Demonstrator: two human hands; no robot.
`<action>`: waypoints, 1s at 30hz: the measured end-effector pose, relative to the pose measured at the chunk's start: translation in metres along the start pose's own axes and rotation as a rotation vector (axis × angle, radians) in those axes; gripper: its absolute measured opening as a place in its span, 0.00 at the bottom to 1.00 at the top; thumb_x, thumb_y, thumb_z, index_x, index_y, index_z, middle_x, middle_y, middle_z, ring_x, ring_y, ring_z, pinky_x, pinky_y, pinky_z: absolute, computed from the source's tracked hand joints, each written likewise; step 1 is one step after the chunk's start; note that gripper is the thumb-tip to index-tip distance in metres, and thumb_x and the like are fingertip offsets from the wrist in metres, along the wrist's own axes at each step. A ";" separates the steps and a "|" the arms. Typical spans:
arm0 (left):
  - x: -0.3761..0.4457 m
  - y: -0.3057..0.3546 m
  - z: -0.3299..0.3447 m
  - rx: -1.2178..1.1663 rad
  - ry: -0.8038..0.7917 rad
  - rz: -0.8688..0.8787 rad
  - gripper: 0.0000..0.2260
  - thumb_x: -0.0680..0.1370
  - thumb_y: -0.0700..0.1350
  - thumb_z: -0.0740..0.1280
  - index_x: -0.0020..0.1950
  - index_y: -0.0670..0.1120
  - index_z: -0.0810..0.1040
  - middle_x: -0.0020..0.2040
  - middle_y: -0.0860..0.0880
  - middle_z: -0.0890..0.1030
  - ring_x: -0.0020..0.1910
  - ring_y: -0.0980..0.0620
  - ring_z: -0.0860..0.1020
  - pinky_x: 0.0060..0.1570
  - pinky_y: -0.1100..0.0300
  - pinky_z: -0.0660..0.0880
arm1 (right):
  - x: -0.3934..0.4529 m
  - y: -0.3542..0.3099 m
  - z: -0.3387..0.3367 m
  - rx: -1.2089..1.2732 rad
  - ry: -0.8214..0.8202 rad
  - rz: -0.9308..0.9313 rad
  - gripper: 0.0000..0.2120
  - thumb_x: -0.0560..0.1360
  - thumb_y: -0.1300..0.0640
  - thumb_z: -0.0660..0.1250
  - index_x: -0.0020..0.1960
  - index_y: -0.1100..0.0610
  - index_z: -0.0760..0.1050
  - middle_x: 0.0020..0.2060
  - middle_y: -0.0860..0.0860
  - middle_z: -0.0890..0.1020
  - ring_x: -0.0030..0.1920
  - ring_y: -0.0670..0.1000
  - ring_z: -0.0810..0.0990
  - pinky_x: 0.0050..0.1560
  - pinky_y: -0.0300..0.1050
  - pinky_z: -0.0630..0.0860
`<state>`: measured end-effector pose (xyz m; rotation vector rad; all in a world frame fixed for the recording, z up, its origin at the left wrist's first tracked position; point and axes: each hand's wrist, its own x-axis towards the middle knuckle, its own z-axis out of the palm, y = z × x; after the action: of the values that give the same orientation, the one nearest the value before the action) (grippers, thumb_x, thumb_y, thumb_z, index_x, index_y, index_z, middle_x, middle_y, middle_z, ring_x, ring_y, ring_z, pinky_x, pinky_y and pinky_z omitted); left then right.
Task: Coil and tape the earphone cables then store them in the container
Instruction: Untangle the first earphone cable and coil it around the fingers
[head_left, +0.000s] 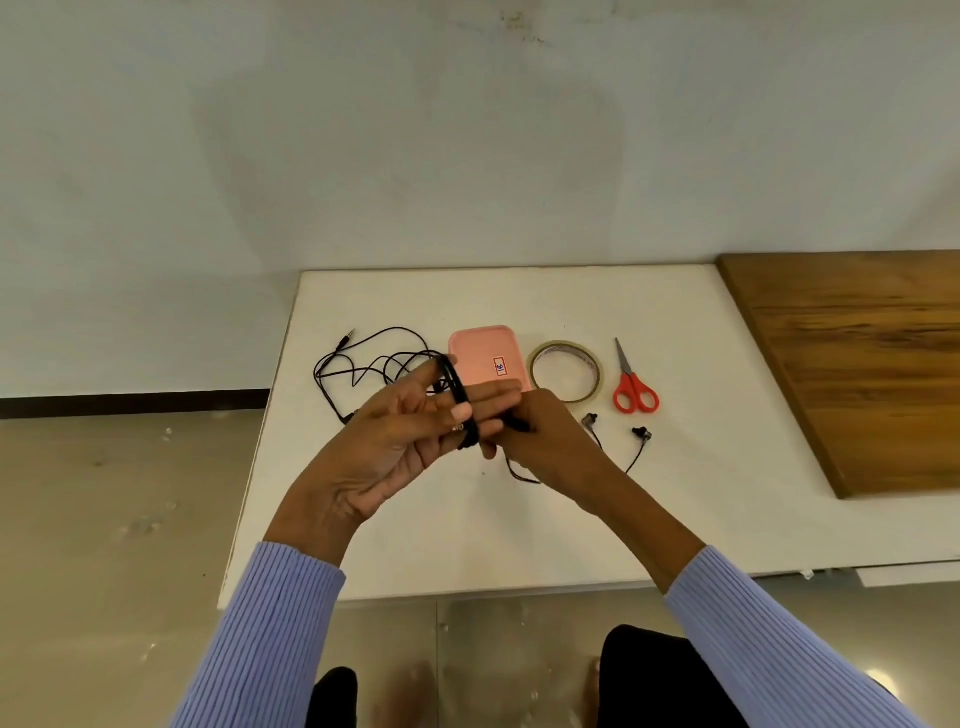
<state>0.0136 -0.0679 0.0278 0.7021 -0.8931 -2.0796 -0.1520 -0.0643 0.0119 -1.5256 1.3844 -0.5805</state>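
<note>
**Cable goes round the fingers, one loop at a time**

Above the white tabletop (415, 519), I watch the left hand (395, 447) act as the spool: its fingers lie straight and together, and several turns of black earphone cable (460, 400) sit wound around them. The right hand (540, 441) pinches the running length of that cable just beside the left fingertips, feeding the next turn. The earbuds (640, 432) trail on the tabletop to the right, near the red scissors (635, 392) and the tape roll (566, 371). The pink container (485, 358) lies behind the hands, its lid on.

To wind well, I judge the right hand should keep light, even tension and lay each turn beside the last, not across it, so the coil slides off the fingers without snagging. The left fingers need to stay firm enough to hold the loop size, yet not so spread that the coil binds. Leaving a short tail by the earbuds would ease the taping.

A second cable (363, 364) lies loose at the left, its jack plug (347, 340) pointing away. Where it ends behind the left hand I cannot tell. The right fingertips are largely hidden behind the left fingers, so the exact pinch is a reading. The container's front edge is covered by the hands.
</note>
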 end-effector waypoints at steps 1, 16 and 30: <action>0.002 -0.001 0.001 -0.011 0.040 0.019 0.19 0.74 0.28 0.60 0.63 0.40 0.64 0.60 0.32 0.77 0.61 0.40 0.77 0.57 0.53 0.77 | 0.000 0.000 0.002 -0.021 -0.001 -0.025 0.12 0.75 0.66 0.60 0.35 0.60 0.76 0.28 0.50 0.76 0.29 0.45 0.72 0.35 0.44 0.70; -0.002 -0.009 -0.009 0.713 0.230 -0.097 0.31 0.78 0.30 0.60 0.74 0.54 0.54 0.58 0.49 0.81 0.58 0.58 0.78 0.50 0.69 0.74 | -0.005 0.011 -0.011 -0.460 -0.066 -0.265 0.07 0.73 0.50 0.69 0.50 0.48 0.82 0.37 0.44 0.85 0.32 0.35 0.75 0.37 0.35 0.70; -0.011 -0.002 -0.004 0.573 -0.118 -0.275 0.32 0.77 0.28 0.59 0.75 0.53 0.55 0.60 0.43 0.80 0.61 0.47 0.78 0.62 0.54 0.73 | -0.005 0.013 -0.030 -0.066 -0.017 -0.358 0.06 0.69 0.60 0.73 0.46 0.52 0.83 0.40 0.43 0.84 0.45 0.46 0.81 0.38 0.39 0.73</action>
<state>0.0216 -0.0590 0.0257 1.0531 -1.5655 -2.1245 -0.1851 -0.0680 0.0151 -1.8443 1.1324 -0.7434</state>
